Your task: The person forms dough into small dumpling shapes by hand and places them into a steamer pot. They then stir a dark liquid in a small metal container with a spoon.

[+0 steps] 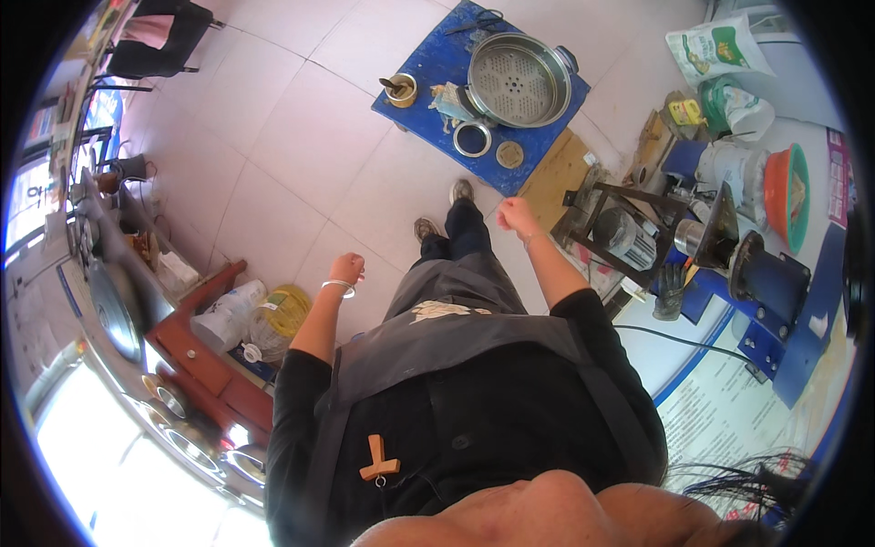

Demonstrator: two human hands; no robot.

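Note:
My left hand (348,268), with a pale bracelet at the wrist, hangs over the tiled floor with its fingers curled in and nothing seen in it. Higher in the picture, my right hand (517,215) is also curled, near the corner of a low blue table (506,179); it shows no held thing. On that table stands a large steel steamer pot (519,81) with a perforated plate. Beside it lie a crumpled cloth (451,102), a dark-centred metal ring (472,139) and a round tan disc (510,154). A small pot (401,90) there holds a dark-handled utensil.
A metal-framed machine stand (618,232) and a dark glove (670,290) are at right, with an orange basin (779,195) beyond. At left are a reddish-brown wooden drawer unit (198,352), plastic jugs (277,321) and a large round lid (113,308). A black chair (160,41) stands farther off.

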